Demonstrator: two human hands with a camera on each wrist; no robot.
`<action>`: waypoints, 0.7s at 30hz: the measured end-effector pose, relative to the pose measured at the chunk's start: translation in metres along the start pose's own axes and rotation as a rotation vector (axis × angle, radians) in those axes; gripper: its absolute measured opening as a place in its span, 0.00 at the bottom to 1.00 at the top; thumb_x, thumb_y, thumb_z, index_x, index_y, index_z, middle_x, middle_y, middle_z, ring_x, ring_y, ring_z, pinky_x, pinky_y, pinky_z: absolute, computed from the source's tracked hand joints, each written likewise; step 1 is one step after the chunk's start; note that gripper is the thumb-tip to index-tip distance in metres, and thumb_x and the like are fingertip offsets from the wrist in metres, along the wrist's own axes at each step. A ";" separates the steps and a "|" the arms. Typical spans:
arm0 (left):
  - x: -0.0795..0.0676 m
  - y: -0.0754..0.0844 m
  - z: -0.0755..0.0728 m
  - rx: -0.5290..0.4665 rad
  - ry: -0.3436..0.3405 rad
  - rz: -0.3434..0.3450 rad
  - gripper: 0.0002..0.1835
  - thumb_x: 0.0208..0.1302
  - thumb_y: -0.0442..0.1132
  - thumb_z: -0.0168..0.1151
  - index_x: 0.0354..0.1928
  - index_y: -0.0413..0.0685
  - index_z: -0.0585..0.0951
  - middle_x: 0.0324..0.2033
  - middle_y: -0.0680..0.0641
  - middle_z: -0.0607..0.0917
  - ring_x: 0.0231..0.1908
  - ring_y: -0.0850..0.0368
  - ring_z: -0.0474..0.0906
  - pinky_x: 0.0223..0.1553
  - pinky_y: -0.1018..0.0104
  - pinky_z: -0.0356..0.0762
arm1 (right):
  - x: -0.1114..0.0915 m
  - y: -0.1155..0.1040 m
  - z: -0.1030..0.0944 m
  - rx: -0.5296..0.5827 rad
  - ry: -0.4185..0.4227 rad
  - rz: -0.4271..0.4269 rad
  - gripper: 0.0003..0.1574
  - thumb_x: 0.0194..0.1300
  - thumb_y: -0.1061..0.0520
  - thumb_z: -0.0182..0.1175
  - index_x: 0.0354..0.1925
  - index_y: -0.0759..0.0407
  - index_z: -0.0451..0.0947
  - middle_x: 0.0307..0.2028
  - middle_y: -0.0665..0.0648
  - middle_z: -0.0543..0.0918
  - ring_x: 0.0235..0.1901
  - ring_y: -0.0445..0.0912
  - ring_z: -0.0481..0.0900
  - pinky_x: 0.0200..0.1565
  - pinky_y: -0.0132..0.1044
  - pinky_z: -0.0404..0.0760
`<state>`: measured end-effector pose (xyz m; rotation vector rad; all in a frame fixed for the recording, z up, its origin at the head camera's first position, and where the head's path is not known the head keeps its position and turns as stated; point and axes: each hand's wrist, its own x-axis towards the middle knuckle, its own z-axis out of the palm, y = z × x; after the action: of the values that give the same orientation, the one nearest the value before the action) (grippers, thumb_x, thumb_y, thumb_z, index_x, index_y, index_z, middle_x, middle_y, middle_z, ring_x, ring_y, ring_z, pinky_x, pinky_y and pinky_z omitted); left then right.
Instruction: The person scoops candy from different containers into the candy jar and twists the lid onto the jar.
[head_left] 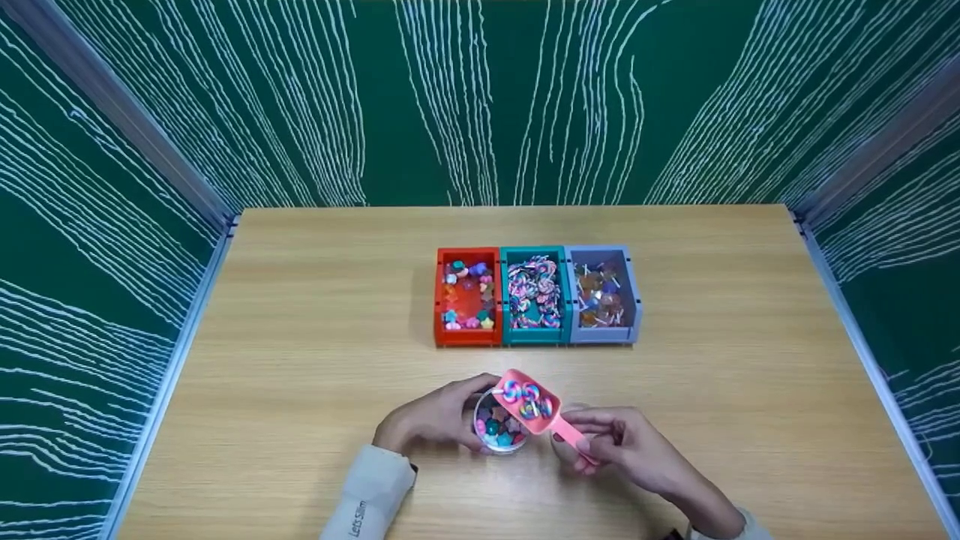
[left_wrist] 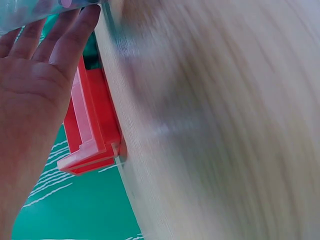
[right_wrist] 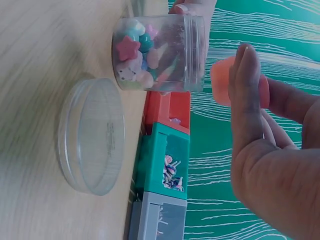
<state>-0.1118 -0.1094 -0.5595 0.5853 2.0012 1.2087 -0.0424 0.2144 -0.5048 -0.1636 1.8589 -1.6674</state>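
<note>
My left hand (head_left: 439, 414) holds a clear plastic jar (right_wrist: 185, 55), its thumb and fingers around the side. Small colourful charms (right_wrist: 128, 48), some star-shaped, lie in the bottom of the jar. Between thumb and fingers, my right hand (head_left: 637, 450) pinches the handle of a pink scoop (head_left: 568, 433). Several swirled lollipop charms (head_left: 528, 399) sit in the scoop's bowl, which is above the jar's opening, partly covering it. The clear round lid (right_wrist: 95, 137) lies on the table beside the jar, mostly hidden behind my right hand in the head view.
Three joined bins stand beyond my hands: a red one (head_left: 468, 337) with mixed charms, a teal one (head_left: 535, 336) with lollipop charms, and a grey-lilac one (head_left: 606, 334) with clear and amber pieces on sticks. Green walls (head_left: 442, 97) with white lines enclose the wooden table (head_left: 322, 300).
</note>
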 end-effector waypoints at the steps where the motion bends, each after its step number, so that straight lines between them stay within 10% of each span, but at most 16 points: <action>1: 0.000 0.000 0.000 -0.006 -0.001 -0.008 0.49 0.55 0.39 0.84 0.76 0.70 0.69 0.70 0.61 0.75 0.72 0.57 0.68 0.78 0.49 0.59 | -0.001 0.000 0.000 -0.009 -0.008 -0.008 0.28 0.71 0.72 0.56 0.68 0.77 0.72 0.64 0.77 0.78 0.39 0.51 0.91 0.43 0.41 0.90; 21: -0.001 -0.002 0.001 -0.042 -0.005 0.003 0.45 0.57 0.38 0.83 0.71 0.81 0.71 0.66 0.66 0.77 0.70 0.58 0.67 0.75 0.45 0.64 | -0.005 -0.027 0.001 -0.162 -0.127 0.010 0.25 0.72 0.69 0.58 0.65 0.79 0.75 0.51 0.70 0.88 0.31 0.45 0.89 0.35 0.36 0.89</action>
<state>-0.1106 -0.1102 -0.5609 0.5696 1.9665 1.2472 -0.0467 0.2110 -0.4775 -0.3197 1.8941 -1.4636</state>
